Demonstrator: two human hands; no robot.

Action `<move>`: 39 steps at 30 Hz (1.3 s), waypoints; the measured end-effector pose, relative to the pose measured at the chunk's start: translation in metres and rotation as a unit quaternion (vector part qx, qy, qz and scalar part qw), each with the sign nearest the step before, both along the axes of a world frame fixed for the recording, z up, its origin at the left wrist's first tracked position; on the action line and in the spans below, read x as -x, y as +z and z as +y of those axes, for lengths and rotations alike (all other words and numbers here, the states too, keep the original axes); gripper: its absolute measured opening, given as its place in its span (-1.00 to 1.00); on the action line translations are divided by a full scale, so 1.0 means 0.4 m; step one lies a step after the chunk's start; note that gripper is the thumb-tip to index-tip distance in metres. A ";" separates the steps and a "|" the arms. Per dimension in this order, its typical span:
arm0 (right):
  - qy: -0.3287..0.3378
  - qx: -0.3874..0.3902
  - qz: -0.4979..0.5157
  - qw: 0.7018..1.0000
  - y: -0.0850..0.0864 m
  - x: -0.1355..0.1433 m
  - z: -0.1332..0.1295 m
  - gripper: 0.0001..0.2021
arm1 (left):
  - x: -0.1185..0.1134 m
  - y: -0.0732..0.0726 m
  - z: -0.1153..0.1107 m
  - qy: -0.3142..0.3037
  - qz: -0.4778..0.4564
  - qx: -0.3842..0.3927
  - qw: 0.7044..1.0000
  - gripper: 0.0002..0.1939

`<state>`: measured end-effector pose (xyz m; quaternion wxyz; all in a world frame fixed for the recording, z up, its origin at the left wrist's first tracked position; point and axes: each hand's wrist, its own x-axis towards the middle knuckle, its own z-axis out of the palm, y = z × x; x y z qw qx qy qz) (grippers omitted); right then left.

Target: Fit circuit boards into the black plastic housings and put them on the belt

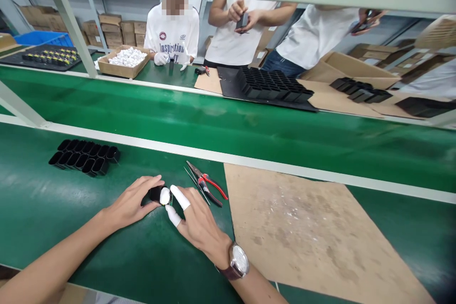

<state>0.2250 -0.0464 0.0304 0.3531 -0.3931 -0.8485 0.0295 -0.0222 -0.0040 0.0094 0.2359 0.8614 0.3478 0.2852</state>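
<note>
My left hand (137, 202) grips a small black plastic case (155, 194) that lies on its side on the green table, its opening turned right. A white rounded part (165, 195) sticks out of that opening, with a thin green edge beside it. My right hand (194, 216) has white finger cots on thumb and index finger and pinches the outer end of this part. How deep the part sits inside the case is hidden. Just right of my hands lie red-and-black long-nose pliers (204, 181) and thin metal tweezers (196, 184).
Rows of black cases (83, 156) stand to the left. A stained cardboard sheet (302, 228) covers the right side. Beyond a white rail (213, 154) runs a green belt (199, 118). Across it, several people work near a box of white parts (123, 72) and more black cases (270, 84).
</note>
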 end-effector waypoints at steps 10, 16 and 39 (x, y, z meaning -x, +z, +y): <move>-0.001 0.004 -0.012 1.000 -0.002 0.000 0.001 -0.44 | -0.002 -0.003 -0.003 -0.012 -0.004 0.010 1.000 -0.27; 0.002 0.010 -0.011 1.000 -0.004 0.004 0.000 -0.50 | -0.003 -0.011 -0.008 -0.006 0.001 -0.018 1.000 -0.29; 0.070 0.072 0.037 0.994 -0.063 0.020 0.013 -0.52 | 0.001 -0.024 -0.018 -0.024 -0.081 0.192 0.978 -0.20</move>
